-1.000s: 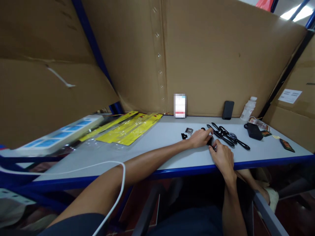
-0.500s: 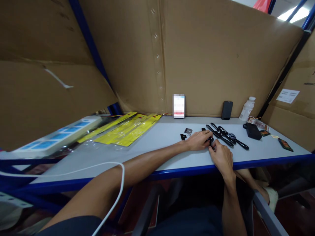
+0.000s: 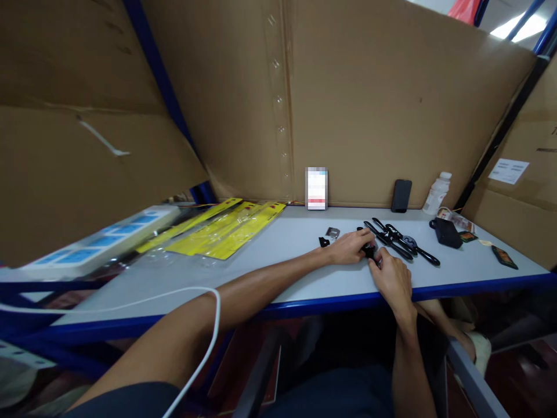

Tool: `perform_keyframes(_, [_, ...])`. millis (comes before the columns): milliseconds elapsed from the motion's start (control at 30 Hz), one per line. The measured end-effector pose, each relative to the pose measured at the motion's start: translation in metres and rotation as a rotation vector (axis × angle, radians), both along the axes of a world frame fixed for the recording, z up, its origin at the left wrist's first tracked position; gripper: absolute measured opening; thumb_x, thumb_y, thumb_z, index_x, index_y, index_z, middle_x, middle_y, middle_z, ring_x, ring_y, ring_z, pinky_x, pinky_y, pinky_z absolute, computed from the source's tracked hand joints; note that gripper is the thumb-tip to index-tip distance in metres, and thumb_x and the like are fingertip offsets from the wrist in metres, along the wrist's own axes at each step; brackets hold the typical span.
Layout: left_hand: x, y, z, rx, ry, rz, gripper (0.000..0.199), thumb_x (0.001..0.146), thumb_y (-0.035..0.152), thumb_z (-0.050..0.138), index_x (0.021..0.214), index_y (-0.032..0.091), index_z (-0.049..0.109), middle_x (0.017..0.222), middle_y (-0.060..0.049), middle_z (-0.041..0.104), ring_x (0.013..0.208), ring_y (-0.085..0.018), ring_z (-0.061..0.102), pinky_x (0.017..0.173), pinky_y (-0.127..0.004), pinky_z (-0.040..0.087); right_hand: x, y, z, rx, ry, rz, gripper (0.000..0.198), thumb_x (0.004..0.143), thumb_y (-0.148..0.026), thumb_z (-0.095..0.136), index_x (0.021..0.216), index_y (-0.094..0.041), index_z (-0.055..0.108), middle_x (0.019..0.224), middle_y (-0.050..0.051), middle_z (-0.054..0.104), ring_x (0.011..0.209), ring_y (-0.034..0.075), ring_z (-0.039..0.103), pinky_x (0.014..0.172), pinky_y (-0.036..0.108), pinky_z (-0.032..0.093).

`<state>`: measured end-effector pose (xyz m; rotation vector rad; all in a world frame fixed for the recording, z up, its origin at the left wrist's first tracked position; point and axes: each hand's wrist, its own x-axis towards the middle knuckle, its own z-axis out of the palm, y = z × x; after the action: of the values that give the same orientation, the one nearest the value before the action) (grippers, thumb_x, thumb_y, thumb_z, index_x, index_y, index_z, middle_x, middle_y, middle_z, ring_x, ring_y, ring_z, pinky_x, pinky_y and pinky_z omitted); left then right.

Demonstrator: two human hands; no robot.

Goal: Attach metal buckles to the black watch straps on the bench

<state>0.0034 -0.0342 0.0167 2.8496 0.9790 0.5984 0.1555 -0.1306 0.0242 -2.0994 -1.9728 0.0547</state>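
Note:
My left hand (image 3: 348, 247) is closed around a black two-handled tool, apparently a spokeshave (image 3: 369, 251), low over the table near its front edge. Fingers of my right hand (image 3: 392, 277) pinch the same tool from the near side; they hide much of it. Just beyond the hands lie several more black spokeshaves (image 3: 399, 240), crossed over one another. To the left of my left hand a flat grey metal blade (image 3: 333, 232) rests on the table, and a small black metal piece (image 3: 324, 241) lies beside my wrist.
Yellow cards in clear packaging (image 3: 243, 235) and a white power strip (image 3: 104, 241) lie left. A lit screen (image 3: 316, 188), dark phone (image 3: 401, 195) and bottle (image 3: 437, 193) stand at the back. A black case (image 3: 448, 232) lies right. A white cable (image 3: 213, 337) crosses my left arm.
My left fingers have shifted slightly, and the spokeshave between my hands has turned a little. My right hand stays nearly in place.

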Motion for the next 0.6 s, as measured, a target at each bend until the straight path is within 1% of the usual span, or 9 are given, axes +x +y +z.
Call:
perform_keyframes(67, [-0.001,0.000,0.001,0.022,0.005,-0.002,0.031,0.083,0.006,0.051,0.110,0.020,0.059,0.119,-0.008,0.062,0.103,-0.022,0.063,0.085,-0.031,0.052,0.000,0.000,0.000,0.000,-0.005,0.000,0.021,0.103,-0.040,0.049,0.111,-0.026,0.061,0.100,0.005,0.077,0.097,0.025,0.073,0.071,0.031,0.037])
perform_keyframes(133, [0.000,0.001,0.000,0.027,-0.005,0.015,0.022,0.091,0.011,0.050,0.109,0.020,0.059,0.118,-0.009,0.064,0.106,-0.022,0.063,0.086,-0.032,0.052,-0.001,-0.001,0.000,0.007,-0.005,0.001,0.021,0.103,-0.040,0.049,0.110,-0.025,0.061,0.099,0.005,0.077,0.097,0.025,0.073,0.070,0.032,0.037])
perform_keyframes(200, [0.001,0.002,-0.001,0.003,-0.017,0.059,0.012,0.098,0.020,0.050,0.106,0.020,0.059,0.111,-0.008,0.067,0.101,-0.023,0.065,0.085,-0.032,0.052,-0.001,-0.001,0.000,0.016,-0.002,0.002,0.021,0.103,-0.040,0.049,0.109,-0.025,0.062,0.098,0.005,0.077,0.097,0.025,0.073,0.069,0.032,0.036])
perform_keyframes(233, [0.002,0.003,-0.002,-0.017,-0.021,0.088,0.011,0.100,0.024,0.050,0.105,0.020,0.059,0.106,-0.008,0.069,0.097,-0.023,0.066,0.083,-0.032,0.051,-0.001,-0.001,0.000,0.019,0.001,0.002,0.021,0.103,-0.040,0.049,0.109,-0.025,0.062,0.098,0.005,0.077,0.097,0.025,0.073,0.069,0.031,0.036])
perform_keyframes(333, [0.006,0.004,-0.005,-0.074,-0.034,0.170,0.015,0.100,0.027,0.051,0.111,0.021,0.059,0.092,-0.005,0.071,0.086,-0.023,0.067,0.075,-0.031,0.049,-0.001,-0.002,-0.001,0.020,0.004,0.002,0.021,0.103,-0.040,0.050,0.110,-0.025,0.062,0.099,0.006,0.077,0.097,0.025,0.073,0.070,0.031,0.037])
perform_keyframes(433, [0.012,0.002,-0.005,-0.105,-0.058,0.258,0.020,0.097,0.022,0.050,0.115,0.021,0.059,0.087,-0.004,0.071,0.084,-0.023,0.068,0.073,-0.030,0.047,-0.001,-0.001,-0.001,0.017,0.007,0.005,0.020,0.103,-0.040,0.050,0.110,-0.026,0.062,0.100,0.005,0.077,0.096,0.025,0.073,0.071,0.031,0.038])
perform_keyframes(533, [0.015,0.001,-0.004,-0.121,-0.092,0.346,0.027,0.096,0.018,0.047,0.121,0.021,0.058,0.083,-0.003,0.071,0.084,-0.024,0.069,0.073,-0.030,0.047,0.000,-0.001,-0.002,0.022,0.016,0.014,0.020,0.103,-0.042,0.050,0.109,-0.027,0.062,0.099,0.004,0.077,0.095,0.025,0.073,0.072,0.031,0.039])
perform_keyframes(600, [0.014,0.000,-0.001,-0.129,-0.098,0.333,0.029,0.096,0.016,0.045,0.121,0.021,0.057,0.080,-0.002,0.070,0.083,-0.023,0.068,0.073,-0.030,0.046,0.000,0.000,-0.002,0.028,0.018,0.023,0.021,0.103,-0.043,0.050,0.109,-0.027,0.062,0.098,0.004,0.077,0.095,0.025,0.072,0.072,0.030,0.039])
